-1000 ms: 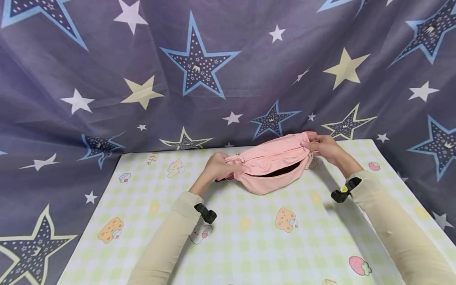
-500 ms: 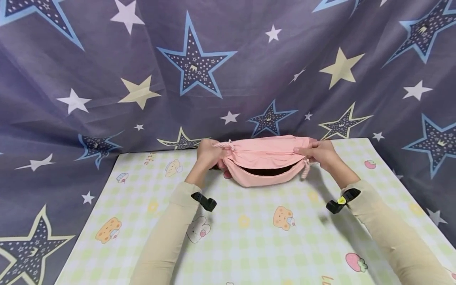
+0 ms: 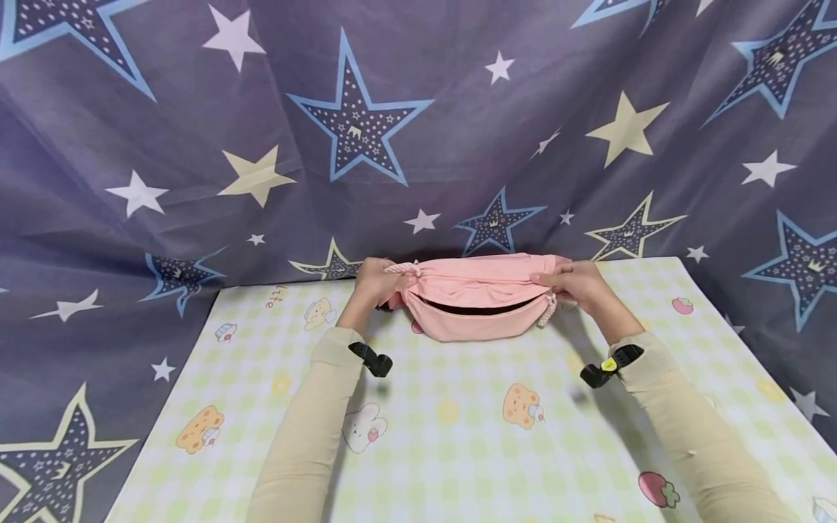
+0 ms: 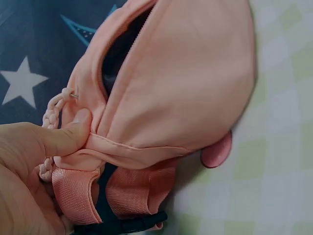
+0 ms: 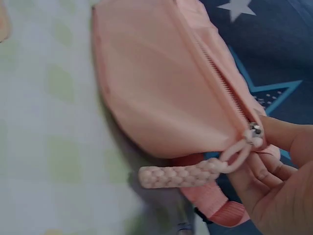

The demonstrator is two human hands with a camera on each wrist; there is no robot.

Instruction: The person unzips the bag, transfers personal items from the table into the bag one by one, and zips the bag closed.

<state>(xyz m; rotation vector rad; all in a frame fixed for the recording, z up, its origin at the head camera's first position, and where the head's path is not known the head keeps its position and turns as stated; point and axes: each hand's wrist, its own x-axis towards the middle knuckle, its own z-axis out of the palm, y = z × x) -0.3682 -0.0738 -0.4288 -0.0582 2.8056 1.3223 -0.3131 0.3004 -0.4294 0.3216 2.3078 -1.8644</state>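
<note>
A pink waist bag (image 3: pixel 474 327) is held up at the far edge of the table, its front zipper gaping along a dark slit. My left hand (image 3: pixel 375 280) grips its left end, the thumb pressing the fabric beside a braided cord (image 4: pixel 51 115). Below that thumb, a pink webbing strap (image 4: pixel 76 196) and a black buckle (image 4: pixel 122 225) show in the left wrist view. At the other end my right hand (image 3: pixel 578 282) pinches the bag's corner near the zipper slider (image 5: pixel 254 129). A braided zipper pull (image 5: pixel 181 174) dangles there. The bag's back is hidden.
The table has a green-and-white checked cloth (image 3: pixel 451 465) printed with cartoon figures. Behind it hangs a dark blue curtain (image 3: pixel 458 145) with stars, close to the bag. Each wrist carries a black strapped camera.
The bag has gone from tilted to nearly level and shifted slightly left. My left hand has risen and moved left, while my right hand has come slightly lower. Both keep their hold.
</note>
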